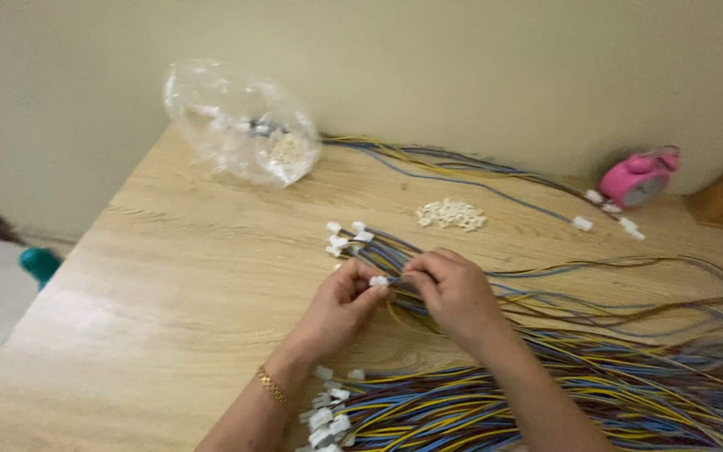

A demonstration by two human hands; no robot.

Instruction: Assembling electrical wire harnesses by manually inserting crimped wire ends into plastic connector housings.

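Hands were seen working at the middle of a light wooden desk (169,276). A small white connector (378,281) was pinched between the thumb and fingertips of the left hand (338,308), whose grip was closed on it, and a gold bracelet (274,387) was worn at that wrist. The right hand (453,289) was held just beside the left, its fingers closed on the thin wires (395,311) running into the connector. These wires belonged to a fanned bundle of blue, yellow and brown leads (387,247) tipped with white plugs, spread on the desk just beyond the fingers. A thicker mass of the same coloured wires (612,393) was laid across the near right part of the desk, under the right forearm. Farther back, a small heap of loose white connectors (451,214) was seen, and a clear plastic bag (240,121) was set against the wall. A pink alarm clock (639,177) was stood at the far right, near more wires.
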